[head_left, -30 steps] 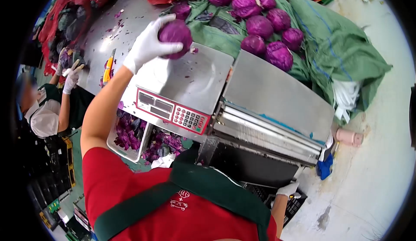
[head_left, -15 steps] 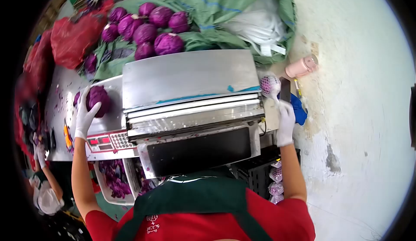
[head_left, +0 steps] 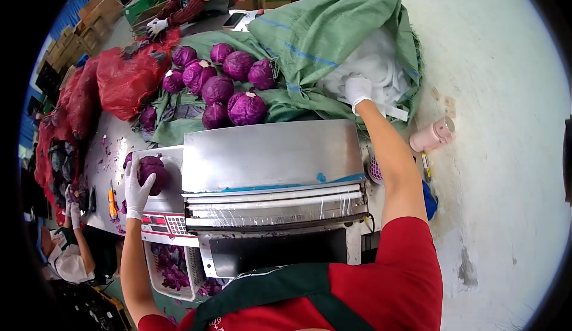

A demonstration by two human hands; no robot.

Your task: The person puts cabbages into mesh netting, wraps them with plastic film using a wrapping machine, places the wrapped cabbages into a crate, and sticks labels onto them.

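Observation:
My gloved left hand (head_left: pixel 137 189) rests against a purple cabbage (head_left: pixel 152 175) on the scale (head_left: pixel 173 190), its thumb and fingers apart around the near side. The red-edged scale panel (head_left: pixel 161 225) is lit. My gloved right hand (head_left: pixel 357 90) reaches into a pile of white netting (head_left: pixel 381 66) in the mouth of a green sack (head_left: pixel 322 27); its fingertips are hidden there. Between my arms stands a metal wrapping machine (head_left: pixel 271 158). A netted cabbage (head_left: pixel 374 170) shows partly beside my right forearm.
Several cabbages (head_left: pixel 217 89) lie on green cloth behind the machine. Red mesh sacks (head_left: pixel 125 84) and a yellow cutter (head_left: pixel 112 203) are at left. A pink bottle (head_left: pixel 432 134) stands at right. Below is a basket of leaves (head_left: pixel 171 271). Co-workers are at far left and back.
My left hand has brought the cabbage down onto the scale. My right hand has moved from low at the right, past the netted cabbage, up into the white netting. The view has shifted.

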